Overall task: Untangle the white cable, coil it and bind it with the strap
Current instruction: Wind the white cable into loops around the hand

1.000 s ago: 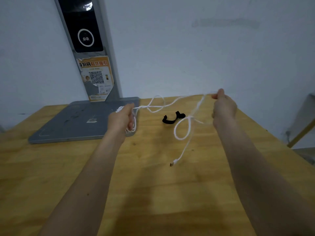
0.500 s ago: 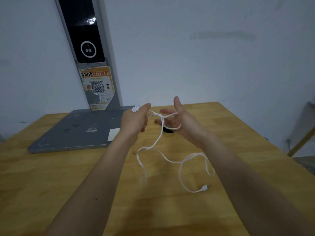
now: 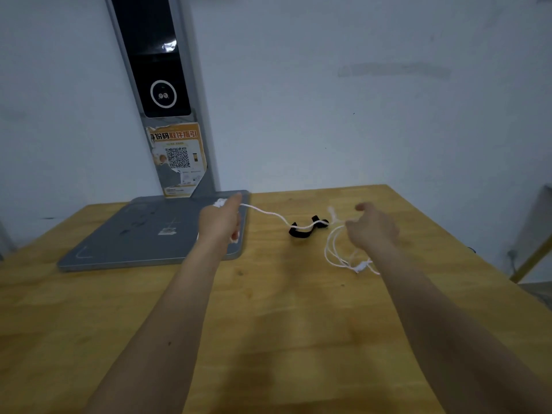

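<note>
Here, head view: the left hand grips wound turns of the white cable, anchoring the coil; the cable runs from its fingers across the black strap to blurred loops beneath the right hand, whose loosely curled fingers' hold is unclear.

The worktop looks like pale wood with a smooth, faintly sheened finish and visible grain. The white cable appears to be smooth plastic. The strap is black and matt, seemingly cloth. The grey base plate looks like matt metal, scuffed in places. On the post, the dark panel is glossy and catches a reflection, and the orange sticker is paper, torn at its edges. The wall is matt painted plaster.
</note>
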